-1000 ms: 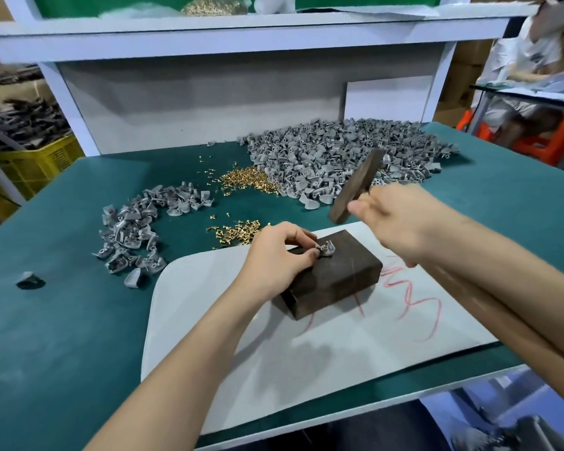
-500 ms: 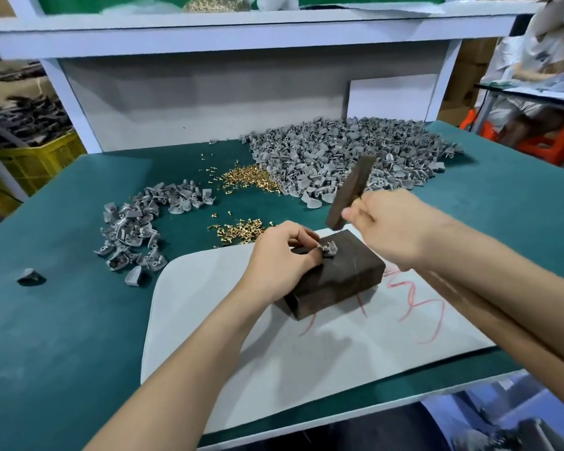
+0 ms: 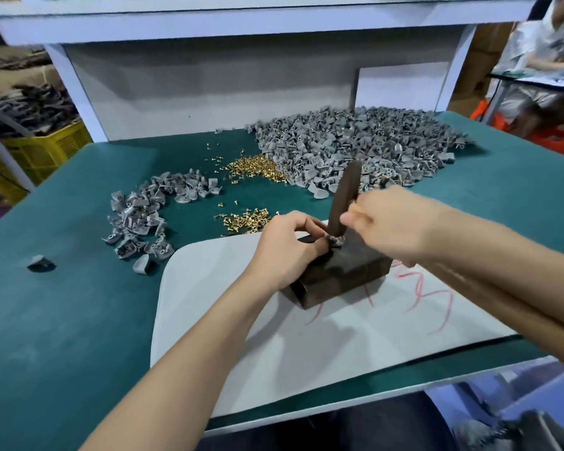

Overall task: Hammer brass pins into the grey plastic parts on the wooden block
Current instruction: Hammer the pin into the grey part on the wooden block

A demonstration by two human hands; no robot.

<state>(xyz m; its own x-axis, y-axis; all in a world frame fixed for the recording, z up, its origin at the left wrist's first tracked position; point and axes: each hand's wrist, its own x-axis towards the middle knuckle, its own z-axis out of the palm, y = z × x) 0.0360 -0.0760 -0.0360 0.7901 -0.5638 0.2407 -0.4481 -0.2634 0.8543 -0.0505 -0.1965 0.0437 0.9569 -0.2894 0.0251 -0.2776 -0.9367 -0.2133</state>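
Note:
A dark wooden block [image 3: 345,271] lies on a white sheet [image 3: 306,336]. My left hand [image 3: 287,249] pinches a small grey plastic part [image 3: 334,239] on the block's top near its far edge. My right hand [image 3: 391,222] grips a dark hammer [image 3: 344,196], which stands nearly upright with its lower end down on the part. A big heap of grey parts [image 3: 355,144] fills the back of the table. Two heaps of brass pins [image 3: 254,169] [image 3: 245,219] lie in front of it.
A smaller heap of grey parts [image 3: 147,216] lies at the left, with a single part [image 3: 39,262] further left. The green table [image 3: 62,320] has a white shelf frame [image 3: 79,92] at the back. A yellow crate [image 3: 46,151] and a person [image 3: 547,60] stand beyond.
The hammer has swung down from a raised, tilted pose to land on the grey part. My right hand moved left and down with it. My left hand stayed on the part.

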